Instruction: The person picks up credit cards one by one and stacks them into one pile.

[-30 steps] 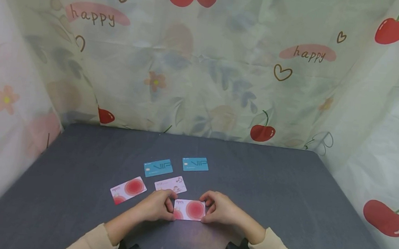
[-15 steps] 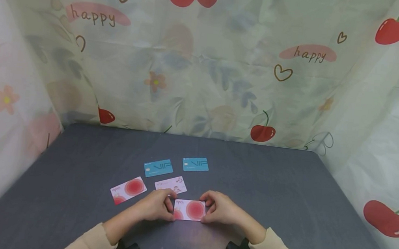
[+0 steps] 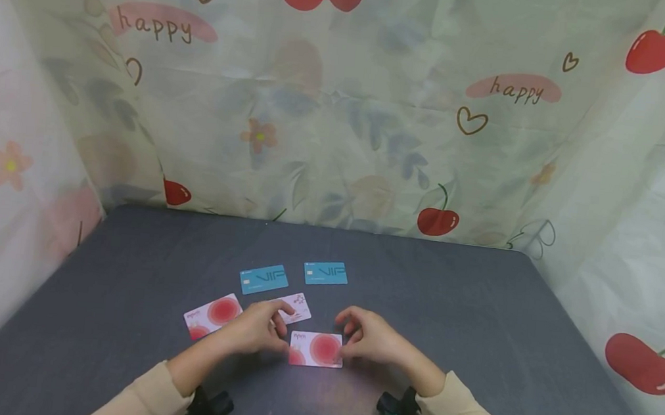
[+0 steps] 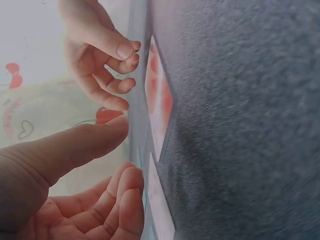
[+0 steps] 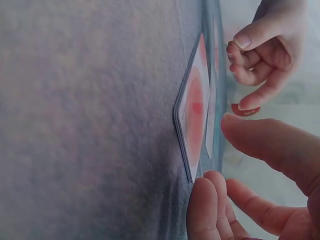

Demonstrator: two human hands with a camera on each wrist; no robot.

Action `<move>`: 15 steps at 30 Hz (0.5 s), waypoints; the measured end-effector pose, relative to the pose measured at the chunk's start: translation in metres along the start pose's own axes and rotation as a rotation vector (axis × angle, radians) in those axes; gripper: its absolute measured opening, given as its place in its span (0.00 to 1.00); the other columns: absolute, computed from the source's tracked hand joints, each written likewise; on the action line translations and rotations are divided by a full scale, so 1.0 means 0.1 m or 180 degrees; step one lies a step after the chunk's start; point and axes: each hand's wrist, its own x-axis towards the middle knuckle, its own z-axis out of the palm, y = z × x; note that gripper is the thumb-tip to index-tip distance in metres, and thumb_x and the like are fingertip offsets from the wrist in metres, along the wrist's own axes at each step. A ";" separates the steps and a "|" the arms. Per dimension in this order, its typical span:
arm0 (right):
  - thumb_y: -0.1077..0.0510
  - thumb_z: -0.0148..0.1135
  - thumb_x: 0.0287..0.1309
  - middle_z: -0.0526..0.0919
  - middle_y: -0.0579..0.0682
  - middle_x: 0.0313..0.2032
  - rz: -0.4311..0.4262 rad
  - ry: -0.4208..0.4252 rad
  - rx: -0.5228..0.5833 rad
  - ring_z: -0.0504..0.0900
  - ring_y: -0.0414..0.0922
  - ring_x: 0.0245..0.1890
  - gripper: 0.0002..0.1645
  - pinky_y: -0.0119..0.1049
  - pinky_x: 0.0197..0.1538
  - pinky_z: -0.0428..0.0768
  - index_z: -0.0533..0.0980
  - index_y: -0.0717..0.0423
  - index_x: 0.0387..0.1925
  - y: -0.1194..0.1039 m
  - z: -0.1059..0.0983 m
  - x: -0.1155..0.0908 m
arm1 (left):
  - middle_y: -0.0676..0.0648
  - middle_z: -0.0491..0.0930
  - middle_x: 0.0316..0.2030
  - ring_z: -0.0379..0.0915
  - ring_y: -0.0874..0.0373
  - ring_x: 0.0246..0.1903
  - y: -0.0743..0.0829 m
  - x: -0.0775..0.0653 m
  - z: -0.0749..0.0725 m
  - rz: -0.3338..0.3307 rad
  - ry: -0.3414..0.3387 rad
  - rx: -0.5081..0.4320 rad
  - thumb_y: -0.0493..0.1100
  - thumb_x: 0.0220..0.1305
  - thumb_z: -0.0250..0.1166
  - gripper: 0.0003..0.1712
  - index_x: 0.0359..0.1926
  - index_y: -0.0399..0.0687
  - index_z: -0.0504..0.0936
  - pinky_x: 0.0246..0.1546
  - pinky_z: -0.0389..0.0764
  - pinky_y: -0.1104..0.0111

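Observation:
A small stack of cards [image 3: 317,350], the top one white with red circles, lies flat in front of the person. Its layered edges show in the right wrist view. My left hand [image 3: 258,327] hovers at the stack's left end, fingers loosely bent and holding nothing. On the opposite side my right hand [image 3: 373,337] is beside the right end, its fingers relaxed too; whether a fingertip touches the cards I cannot tell. Partly behind the left hand is a pale pink card [image 3: 300,307]. Another red-circle card [image 3: 213,314] lies further left, its lower edge partly covered by that hand.
Two blue VIP cards, a left one [image 3: 263,280] and a right one [image 3: 325,273], lie farther back on the dark grey table [image 3: 450,284]. A patterned curtain [image 3: 336,162] rises behind the table and along both sides.
Both hands held the ends of the card stack in the earlier frames. Now their fingers have let go and moved slightly apart, the left one leftward and up. The stack stays in place.

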 end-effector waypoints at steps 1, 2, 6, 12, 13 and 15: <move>0.62 0.70 0.45 0.74 0.53 0.35 -0.0021 0.0009 -0.0015 0.77 0.41 0.27 0.27 0.33 0.31 0.79 0.71 0.61 0.49 0.00 -0.01 0.01 | 0.48 0.76 0.29 0.70 0.60 0.24 0.00 0.01 -0.01 -0.0013 0.0012 0.0007 0.37 0.44 0.73 0.32 0.53 0.37 0.73 0.25 0.74 0.72; 0.62 0.70 0.45 0.74 0.54 0.35 -0.0049 0.0016 -0.0021 0.77 0.41 0.27 0.27 0.33 0.31 0.79 0.71 0.62 0.49 0.00 -0.01 0.02 | 0.48 0.76 0.29 0.70 0.60 0.24 0.01 0.02 -0.01 -0.0018 0.0022 0.0016 0.37 0.44 0.73 0.32 0.53 0.37 0.73 0.25 0.74 0.71; 0.61 0.70 0.45 0.75 0.54 0.35 -0.0116 0.0079 -0.0101 0.77 0.41 0.27 0.26 0.32 0.30 0.77 0.72 0.62 0.48 0.01 -0.05 0.06 | 0.47 0.77 0.30 0.70 0.60 0.25 0.02 0.06 -0.04 -0.0006 0.0082 0.0049 0.37 0.45 0.73 0.31 0.52 0.37 0.73 0.26 0.74 0.72; 0.58 0.71 0.45 0.76 0.54 0.34 -0.0123 0.0220 -0.0218 0.76 0.41 0.26 0.26 0.31 0.30 0.76 0.72 0.61 0.47 0.02 -0.12 0.14 | 0.45 0.78 0.32 0.71 0.60 0.27 0.03 0.14 -0.10 -0.0037 0.0155 0.0032 0.38 0.46 0.72 0.31 0.53 0.37 0.73 0.27 0.74 0.72; 0.58 0.71 0.45 0.77 0.54 0.34 -0.0123 0.0240 -0.0224 0.76 0.41 0.26 0.26 0.30 0.30 0.76 0.72 0.61 0.47 0.03 -0.14 0.15 | 0.45 0.78 0.32 0.71 0.59 0.27 0.03 0.16 -0.11 -0.0072 0.0159 0.0021 0.38 0.47 0.72 0.31 0.54 0.37 0.73 0.27 0.75 0.72; 0.59 0.71 0.45 0.77 0.55 0.34 -0.0131 0.0277 -0.0218 0.76 0.41 0.26 0.26 0.30 0.31 0.76 0.72 0.62 0.47 0.04 -0.17 0.18 | 0.46 0.77 0.32 0.70 0.59 0.28 0.05 0.20 -0.13 -0.0161 0.0176 -0.0001 0.39 0.47 0.72 0.31 0.55 0.38 0.73 0.27 0.74 0.72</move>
